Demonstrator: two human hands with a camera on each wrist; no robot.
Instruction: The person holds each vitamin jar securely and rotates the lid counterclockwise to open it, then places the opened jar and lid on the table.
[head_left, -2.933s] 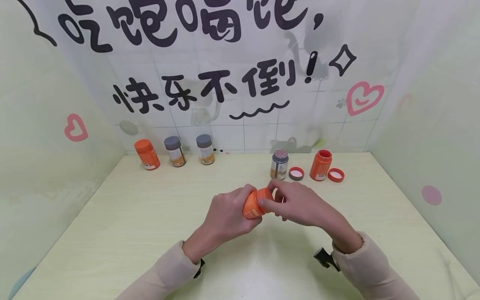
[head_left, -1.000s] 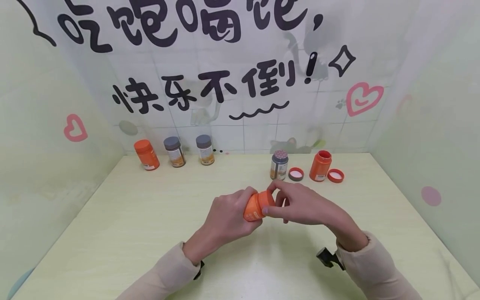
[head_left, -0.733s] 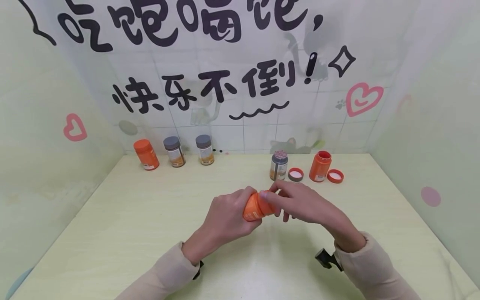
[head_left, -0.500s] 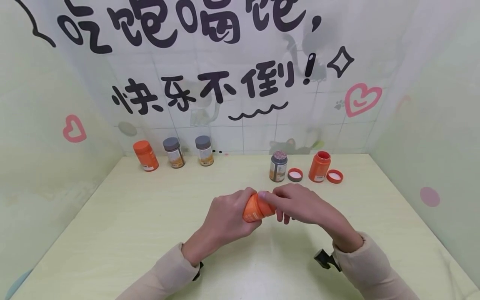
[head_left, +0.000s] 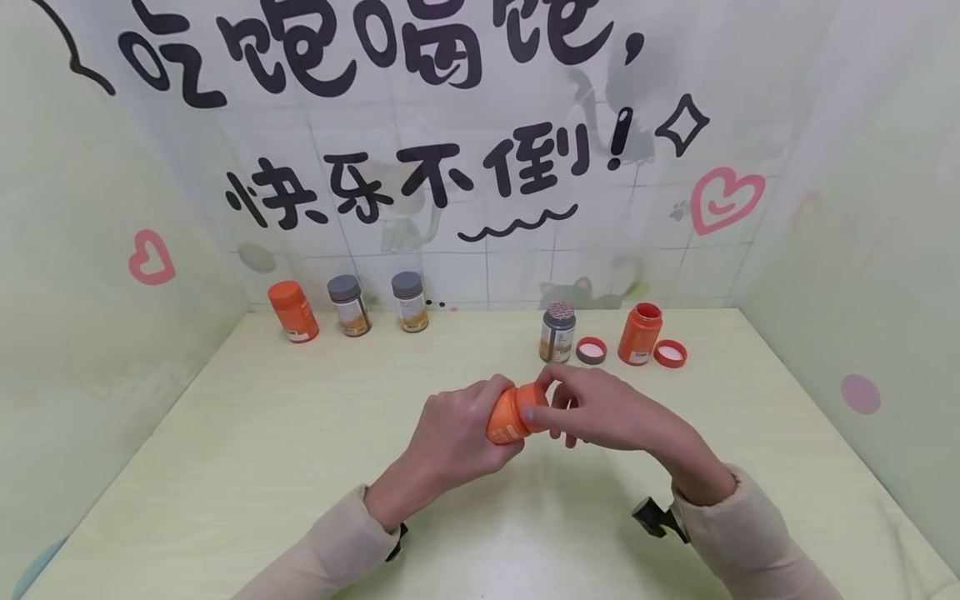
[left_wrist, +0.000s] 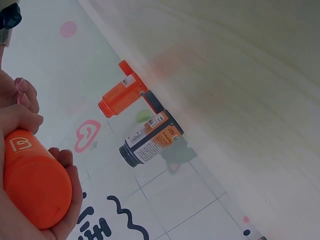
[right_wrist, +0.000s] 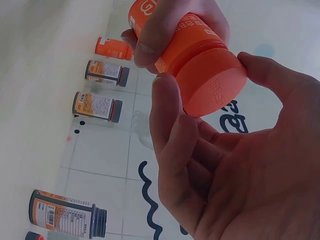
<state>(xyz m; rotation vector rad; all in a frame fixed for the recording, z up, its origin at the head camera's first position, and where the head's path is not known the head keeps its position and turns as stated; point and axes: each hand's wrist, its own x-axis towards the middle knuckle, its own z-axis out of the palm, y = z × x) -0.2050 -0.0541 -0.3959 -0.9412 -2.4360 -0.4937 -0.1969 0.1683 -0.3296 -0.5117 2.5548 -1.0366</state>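
Observation:
My left hand [head_left: 456,429] grips an orange bottle [head_left: 505,419] round its body and holds it tilted above the table, cap end to the right. The bottle's round base [left_wrist: 37,192] faces the left wrist camera. The orange screw cap [right_wrist: 217,82] sits on the bottle's neck. My right hand [head_left: 611,408] pinches this cap, with the thumb on one side and the index finger on the opposite side. In the right wrist view the remaining fingers curl below the cap. Part of the bottle's body is hidden by the left fingers.
Along the back left stand a capped orange bottle [head_left: 294,312] and two grey-capped bottles [head_left: 351,308]. Back right are a capless grey bottle [head_left: 557,337] with a patterned seal, an open orange bottle [head_left: 641,335], and two upturned caps [head_left: 592,350] lying beside them.
My right thumb went from the cap's near lower side up over its top, and is now back at the lower side. The left hand and bottle have stayed nearly still.

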